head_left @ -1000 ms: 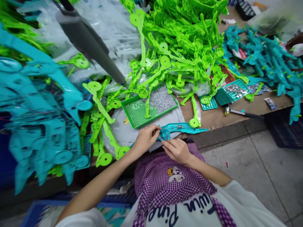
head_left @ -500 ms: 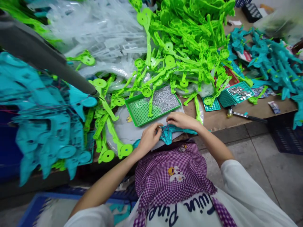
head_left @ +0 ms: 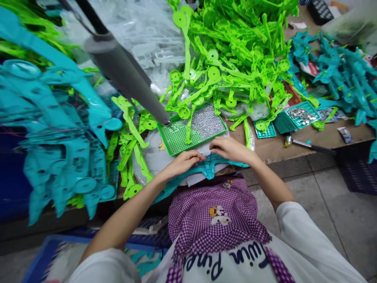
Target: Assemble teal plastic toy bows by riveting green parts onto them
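A teal plastic part (head_left: 209, 171) lies across the table's front edge, its hollow inner side facing up. Thin dark-red wires (head_left: 209, 158) run over its middle. My left hand (head_left: 186, 161) is at the part's left side, fingertips pinched together at the wires. Opposite it, my right hand (head_left: 226, 149) pinches the wires from above with thumb and forefinger. The fingertips hide just where the wires are gripped. Just beyond my hands, a green tray (head_left: 176, 139) holds many small silver screws (head_left: 207, 122), with a lime-green plastic arm lying across it.
A grey pen-shaped power tool (head_left: 126, 72) hangs over the tray's left corner. Stacked teal parts (head_left: 67, 157) crowd the left side, lime-green parts (head_left: 235, 51) the back. To the right are a teal basket of metal discs (head_left: 302, 116) and a hammer (head_left: 309, 145).
The hanging tool has swung right, over the tray. My left hand has turned flatter, and more of the teal part's left end shows. My right hand stays nearly in place.
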`<state>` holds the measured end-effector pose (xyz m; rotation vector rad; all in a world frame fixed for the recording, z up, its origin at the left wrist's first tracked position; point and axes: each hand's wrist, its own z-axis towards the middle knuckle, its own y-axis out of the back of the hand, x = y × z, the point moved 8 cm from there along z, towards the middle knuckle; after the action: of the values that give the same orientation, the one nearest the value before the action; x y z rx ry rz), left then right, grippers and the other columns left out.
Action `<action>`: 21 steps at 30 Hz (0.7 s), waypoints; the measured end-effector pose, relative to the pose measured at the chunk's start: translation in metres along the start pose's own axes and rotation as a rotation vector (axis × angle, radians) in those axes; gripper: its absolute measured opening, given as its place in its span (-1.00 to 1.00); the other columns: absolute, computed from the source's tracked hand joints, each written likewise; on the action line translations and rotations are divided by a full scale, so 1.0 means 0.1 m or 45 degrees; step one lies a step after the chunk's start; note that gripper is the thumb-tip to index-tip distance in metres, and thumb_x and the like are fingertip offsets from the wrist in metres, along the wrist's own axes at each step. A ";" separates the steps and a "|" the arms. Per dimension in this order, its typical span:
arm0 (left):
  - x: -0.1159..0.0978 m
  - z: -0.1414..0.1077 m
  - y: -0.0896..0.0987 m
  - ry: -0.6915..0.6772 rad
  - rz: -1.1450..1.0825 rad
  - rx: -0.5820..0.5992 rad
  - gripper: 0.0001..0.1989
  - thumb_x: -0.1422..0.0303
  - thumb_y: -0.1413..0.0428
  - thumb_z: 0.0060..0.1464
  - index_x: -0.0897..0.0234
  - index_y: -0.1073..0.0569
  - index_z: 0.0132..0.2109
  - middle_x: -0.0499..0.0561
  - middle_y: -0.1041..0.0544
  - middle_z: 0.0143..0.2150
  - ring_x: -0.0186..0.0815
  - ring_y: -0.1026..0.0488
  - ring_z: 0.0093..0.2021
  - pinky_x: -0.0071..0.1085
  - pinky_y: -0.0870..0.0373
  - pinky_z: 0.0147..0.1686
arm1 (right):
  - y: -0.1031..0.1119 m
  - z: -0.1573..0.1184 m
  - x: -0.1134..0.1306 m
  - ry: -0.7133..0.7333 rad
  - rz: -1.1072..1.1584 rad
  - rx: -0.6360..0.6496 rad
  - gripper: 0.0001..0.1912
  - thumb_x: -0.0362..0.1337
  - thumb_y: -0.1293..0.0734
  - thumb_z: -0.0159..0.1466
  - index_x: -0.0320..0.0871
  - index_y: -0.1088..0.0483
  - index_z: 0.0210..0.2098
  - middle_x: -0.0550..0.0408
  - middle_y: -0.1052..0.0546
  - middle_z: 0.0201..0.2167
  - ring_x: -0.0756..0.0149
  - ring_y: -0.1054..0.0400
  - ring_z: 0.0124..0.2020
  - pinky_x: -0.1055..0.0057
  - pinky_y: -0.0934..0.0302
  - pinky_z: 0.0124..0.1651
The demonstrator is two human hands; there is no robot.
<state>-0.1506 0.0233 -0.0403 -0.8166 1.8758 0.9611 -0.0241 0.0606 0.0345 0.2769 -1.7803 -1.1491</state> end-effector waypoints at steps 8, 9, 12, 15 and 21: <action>-0.33 -0.39 -0.20 -0.526 0.752 -0.267 -0.75 0.39 0.01 0.24 0.27 -0.55 -0.07 0.19 -0.47 0.09 -0.16 -0.44 0.06 -0.18 -0.41 0.06 | -0.06 0.10 -0.18 -0.032 0.006 0.049 -0.88 -0.41 -0.28 0.31 -0.21 -0.47 -0.22 0.04 -0.55 -0.27 0.35 -0.36 -0.25 0.44 -0.14 -0.18; -0.35 -0.43 -0.28 -0.586 0.851 -0.271 -0.74 0.41 0.02 0.26 0.27 -0.53 -0.04 0.21 -0.47 0.09 -0.17 -0.45 0.03 -0.18 -0.43 0.02 | -0.09 0.15 -0.18 -0.024 -0.003 0.103 -0.88 -0.42 -0.29 0.31 -0.22 -0.48 -0.22 0.03 -0.56 -0.27 0.34 -0.37 -0.25 0.44 -0.14 -0.18; -0.39 -0.48 -0.54 -0.759 1.161 -0.178 -0.70 0.51 0.04 0.26 0.31 -0.48 0.05 0.22 -0.52 0.03 -0.20 -0.47 -0.07 -0.24 -0.45 -0.10 | -0.18 0.32 -0.12 0.043 -0.053 0.329 -0.87 -0.42 -0.31 0.29 -0.24 -0.51 -0.21 0.00 -0.59 -0.24 0.35 -0.38 -0.24 0.46 -0.13 -0.19; -0.46 -0.48 -0.70 -0.947 1.407 -0.073 -0.67 0.57 0.02 0.24 0.36 -0.45 0.09 0.23 -0.53 0.04 -0.21 -0.47 -0.03 -0.29 -0.42 -0.08 | -0.28 0.49 0.01 0.130 -0.127 0.567 -0.84 -0.41 -0.33 0.27 -0.26 -0.53 -0.18 0.00 -0.60 -0.24 0.38 -0.37 -0.28 0.48 -0.11 -0.23; -0.54 -0.45 -0.74 -1.173 1.571 -0.042 -0.65 0.57 -0.01 0.21 0.40 -0.46 0.11 0.25 -0.45 0.19 -0.16 -0.39 0.18 -0.27 -0.29 0.16 | -0.39 0.69 0.27 0.226 -0.282 0.848 -0.78 -0.42 -0.35 0.23 -0.27 -0.56 -0.15 0.05 -0.62 -0.28 0.42 -0.32 -0.37 0.48 -0.08 -0.31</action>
<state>-0.0849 -0.0422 0.0013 0.8546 1.3608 1.6730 -0.1046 0.0634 0.0131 0.9582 -1.9558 -0.6130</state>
